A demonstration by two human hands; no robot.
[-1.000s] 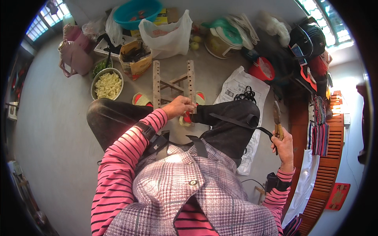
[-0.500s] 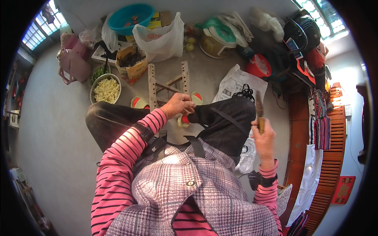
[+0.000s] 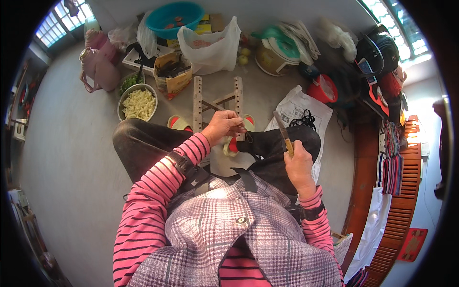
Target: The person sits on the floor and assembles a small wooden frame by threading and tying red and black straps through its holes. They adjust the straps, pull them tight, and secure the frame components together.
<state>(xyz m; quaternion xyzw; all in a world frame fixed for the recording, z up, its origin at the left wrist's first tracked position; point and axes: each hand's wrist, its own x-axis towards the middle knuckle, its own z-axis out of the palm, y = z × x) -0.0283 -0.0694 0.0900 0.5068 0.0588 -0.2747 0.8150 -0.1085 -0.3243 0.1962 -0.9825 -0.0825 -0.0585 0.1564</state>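
Observation:
My right hand (image 3: pixel 300 166) is closed around the yellowish handle of a knife (image 3: pixel 283 128), its narrow blade tilted up and to the left over my right knee. To its left, above the gap between my legs, my left hand (image 3: pixel 223 126) is closed in a pinch. A thin dark strand (image 3: pixel 248 137) hangs in a small loop from its fingertips; whether it is cord or something else I cannot tell. The blade and the strand are apart. Beyond my right knee, a bundle of black cords (image 3: pixel 306 119) lies on a flattened white sack (image 3: pixel 319 111).
A wooden frame (image 3: pixel 198 98) with holes stands ahead of my feet. Left of it are a bowl of pale chopped food (image 3: pixel 152 112), a paper bag (image 3: pixel 176 87) and pink flasks (image 3: pixel 103 74). Behind are a white plastic bag (image 3: pixel 217 55), a teal basin (image 3: pixel 172 21) and a red bucket (image 3: pixel 321 91).
My right hand has brought the knife leftward and nearer to my left hand, its blade now leaning left. The whole view has shifted slightly, moving the surroundings right.

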